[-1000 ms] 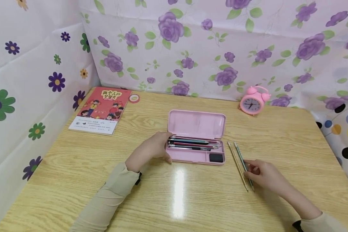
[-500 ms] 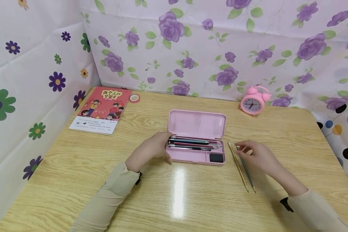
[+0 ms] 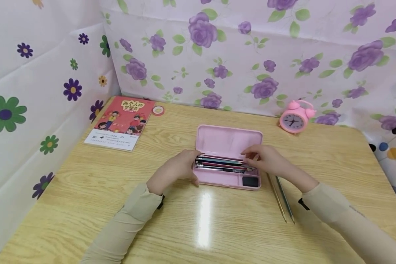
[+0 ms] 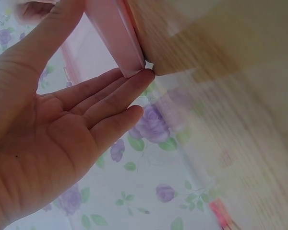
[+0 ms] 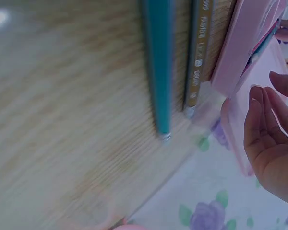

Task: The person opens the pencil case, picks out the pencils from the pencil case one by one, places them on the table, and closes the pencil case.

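Note:
A pink pencil case (image 3: 217,179) stands with its lid (image 3: 229,141) raised on the table. Several pencils (image 3: 221,161) lie lengthwise in its back compartment, and a black eraser (image 3: 250,182) sits in the small front-right one. My left hand (image 3: 175,170) holds the case's left end, thumb at the front corner and fingers toward the back. Over the right end, my right hand (image 3: 267,159) hovers by the pencil tips, thumb and fingers bent with a gap; nothing shows between them in the right wrist view. Right of the case lie a gold pencil (image 3: 278,200) and a teal pencil (image 3: 285,201).
At the table's back left lies a red-covered book (image 3: 122,123), with a roll of tape (image 3: 158,110) beside it. A pink alarm clock (image 3: 293,119) stands at the back right. Flowered cloth (image 3: 171,55) hangs behind the table.
My right hand has moved from beside the teal pencil up and left to the case's right end. The two loose pencils stay on the table. My left hand keeps its place.

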Available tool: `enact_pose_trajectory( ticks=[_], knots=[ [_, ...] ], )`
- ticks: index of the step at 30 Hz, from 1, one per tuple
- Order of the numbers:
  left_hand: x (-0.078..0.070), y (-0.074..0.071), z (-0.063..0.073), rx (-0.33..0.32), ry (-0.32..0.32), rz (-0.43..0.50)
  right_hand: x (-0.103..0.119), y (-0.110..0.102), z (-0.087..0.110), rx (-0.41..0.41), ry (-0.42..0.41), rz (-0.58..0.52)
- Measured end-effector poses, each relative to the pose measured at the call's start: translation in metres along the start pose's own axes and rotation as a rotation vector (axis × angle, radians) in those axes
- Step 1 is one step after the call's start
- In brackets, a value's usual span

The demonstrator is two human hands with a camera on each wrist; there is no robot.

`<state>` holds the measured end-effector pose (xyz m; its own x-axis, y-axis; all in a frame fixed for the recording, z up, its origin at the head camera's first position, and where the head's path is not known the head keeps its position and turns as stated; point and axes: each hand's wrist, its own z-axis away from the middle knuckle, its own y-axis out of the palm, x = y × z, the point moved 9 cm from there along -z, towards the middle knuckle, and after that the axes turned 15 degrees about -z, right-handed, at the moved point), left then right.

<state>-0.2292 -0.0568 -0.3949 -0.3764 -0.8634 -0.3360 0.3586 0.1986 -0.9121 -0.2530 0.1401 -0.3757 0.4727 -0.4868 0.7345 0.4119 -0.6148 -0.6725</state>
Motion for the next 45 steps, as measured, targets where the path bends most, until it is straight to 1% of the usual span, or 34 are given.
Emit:
enact_pose_trajectory(
  ticks=[4,6,8,12,16,19,23,28,32,35,38,41,45],
  knots=[
    [0.0,0.0,0.0,0.002,-0.002,0.0,0.015,0.015,-0.012,0.036,-0.086,0.022],
    [-0.001,0.0,0.0,0.004,0.001,0.004,0.02,0.022,-0.017,0.05,-0.126,0.061],
    [-0.002,-0.001,0.0,-0.002,0.011,0.01,0.024,0.029,-0.021,0.06,-0.144,0.105],
    [-0.002,-0.002,0.0,-0.005,0.01,0.01,0.028,0.04,-0.026,0.095,-0.154,0.177],
    [0.0,-0.001,0.0,-0.002,0.0,-0.005,0.03,0.05,-0.029,0.152,-0.148,0.2],
    [0.0,-0.002,0.001,-0.007,-0.001,-0.015,0.031,0.053,-0.028,0.172,-0.139,0.207],
    [-0.001,-0.003,0.001,-0.014,0.006,-0.016,0.033,0.055,-0.028,0.17,-0.132,0.231],
    [-0.002,-0.003,0.002,-0.019,0.026,0.007,0.035,0.057,-0.026,0.172,-0.145,0.27],
    [-0.002,-0.002,0.001,-0.01,0.015,0.011,0.035,0.058,-0.024,0.167,-0.164,0.29],
    [-0.001,-0.001,0.001,-0.002,0.005,0.006,0.037,0.056,-0.021,0.148,-0.174,0.303],
    [0.0,0.0,0.0,0.0,0.0,0.0,0.04,0.049,-0.016,0.112,-0.175,0.309],
    [0.0,-0.001,0.0,-0.002,-0.002,0.001,0.043,0.038,-0.009,0.072,-0.157,0.304],
    [-0.001,-0.002,0.001,-0.003,0.003,0.008,0.04,0.024,0.005,0.034,-0.123,0.303]
  ],
)
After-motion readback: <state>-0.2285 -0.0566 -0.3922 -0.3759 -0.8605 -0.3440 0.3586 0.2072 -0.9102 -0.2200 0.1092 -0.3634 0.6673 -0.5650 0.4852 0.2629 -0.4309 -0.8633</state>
